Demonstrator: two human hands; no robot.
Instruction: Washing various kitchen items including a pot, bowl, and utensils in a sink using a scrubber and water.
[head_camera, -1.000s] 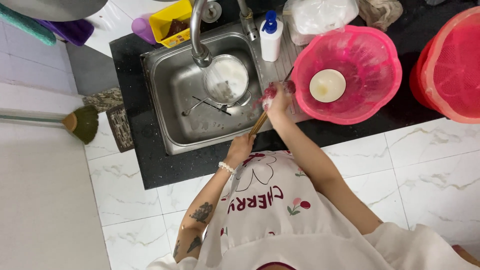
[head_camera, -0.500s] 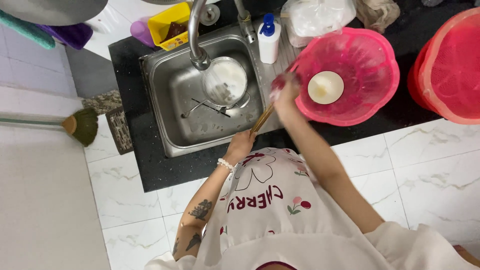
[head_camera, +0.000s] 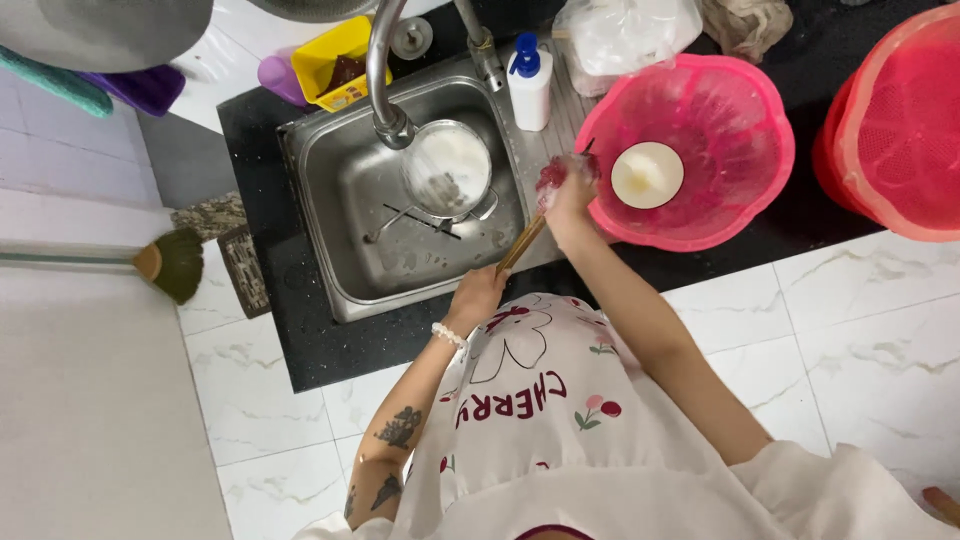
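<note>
Chopsticks (head_camera: 522, 243) mid-scrub, I judge: my left hand (head_camera: 478, 297) grips their ends, my right hand (head_camera: 568, 205) clenches a pink scourer (head_camera: 553, 174); rinsing remains.

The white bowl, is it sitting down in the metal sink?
No, the white bowl sits inside the pink basin on the dark counter, right of the sink.
</note>
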